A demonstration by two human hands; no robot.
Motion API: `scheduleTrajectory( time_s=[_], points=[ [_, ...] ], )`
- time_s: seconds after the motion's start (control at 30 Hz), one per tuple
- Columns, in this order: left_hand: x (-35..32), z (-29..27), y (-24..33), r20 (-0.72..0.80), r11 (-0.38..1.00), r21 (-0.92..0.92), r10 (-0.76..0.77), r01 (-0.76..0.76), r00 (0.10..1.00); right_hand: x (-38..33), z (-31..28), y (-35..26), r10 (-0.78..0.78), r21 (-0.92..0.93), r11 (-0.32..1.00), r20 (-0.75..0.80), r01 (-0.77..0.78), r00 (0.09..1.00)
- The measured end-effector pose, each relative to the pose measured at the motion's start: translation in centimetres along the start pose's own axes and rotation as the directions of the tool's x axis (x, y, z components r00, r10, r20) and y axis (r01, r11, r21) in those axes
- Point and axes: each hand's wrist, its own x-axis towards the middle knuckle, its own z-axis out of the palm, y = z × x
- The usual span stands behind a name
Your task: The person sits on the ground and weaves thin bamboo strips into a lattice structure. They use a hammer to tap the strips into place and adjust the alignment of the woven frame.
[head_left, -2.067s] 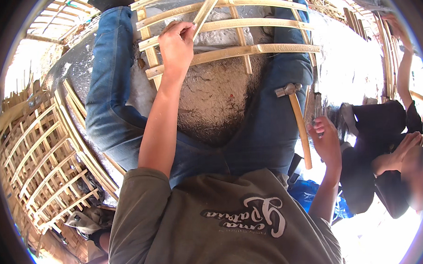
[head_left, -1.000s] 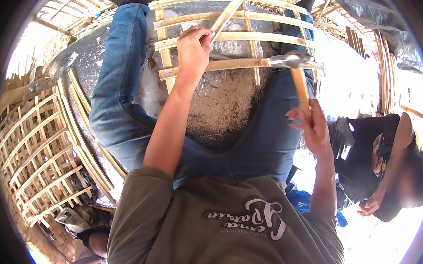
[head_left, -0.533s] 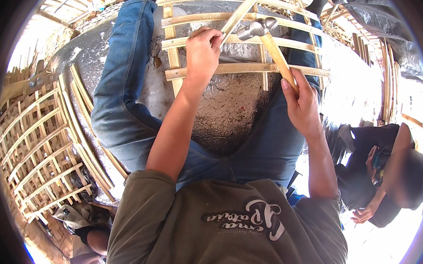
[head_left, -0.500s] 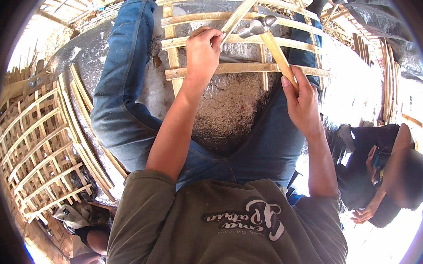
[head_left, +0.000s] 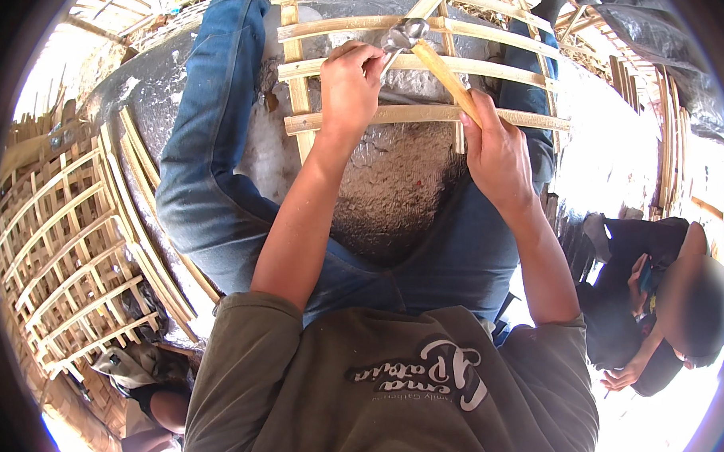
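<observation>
My right hand (head_left: 501, 156) is wrapped round the wooden handle of a hammer (head_left: 449, 79). The steel hammer head lies over a slanting bamboo strip (head_left: 432, 0), just beyond my left fingers. My left hand (head_left: 349, 89) is closed in a pinch at the near end of this strip; the fingertips are partly hidden. Under both hands, a bamboo lattice frame (head_left: 410, 113) of several crosswise slats on lengthwise strips lies between my legs. Whether a nail is under the hammer head, I cannot tell.
A finished-looking bamboo lattice (head_left: 68, 244) leans at the left, with long loose strips (head_left: 151, 233) beside it. Another person (head_left: 651, 295) sits low at the right. Dark plastic sheeting (head_left: 650, 33) hangs at the upper right. Part of someone else shows at the lower left.
My right hand has moved left and slightly down with the hammer. Its head has come from right of the slanting strip onto it. My left hand keeps its pinch.
</observation>
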Motion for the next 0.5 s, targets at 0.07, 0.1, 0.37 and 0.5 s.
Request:
scheduleTrajectory(
  time_s=[0.07, 0.1, 0.37, 0.5],
  points=[
    [0.1, -0.1, 0.1, 0.005, 1.0, -0.004, -0.01, 0.01, 1.0, 0.0, 0.1, 0.0, 0.009, -0.002, 1.0, 0.003, -0.009, 1.0],
    [0.1, -0.1, 0.1, 0.007, 1.0, -0.006, -0.013, 0.013, 1.0, 0.0, 0.2, 0.1, 0.014, -0.006, 1.0, 0.008, -0.014, 1.0],
    [-0.3, 0.0, 0.2, 0.002, 0.998, -0.035, -0.052, 0.052, 0.999, -0.5, 0.2, -0.5, 0.026, -0.048, 0.999, 0.036, -0.024, 0.999],
    [-0.3, -0.4, 0.8, 0.023, 0.993, -0.018, -0.12, 0.12, 0.993, -0.4, 0.4, -0.8, 0.052, -0.045, 0.998, 0.069, -0.049, 0.996]
  ],
)
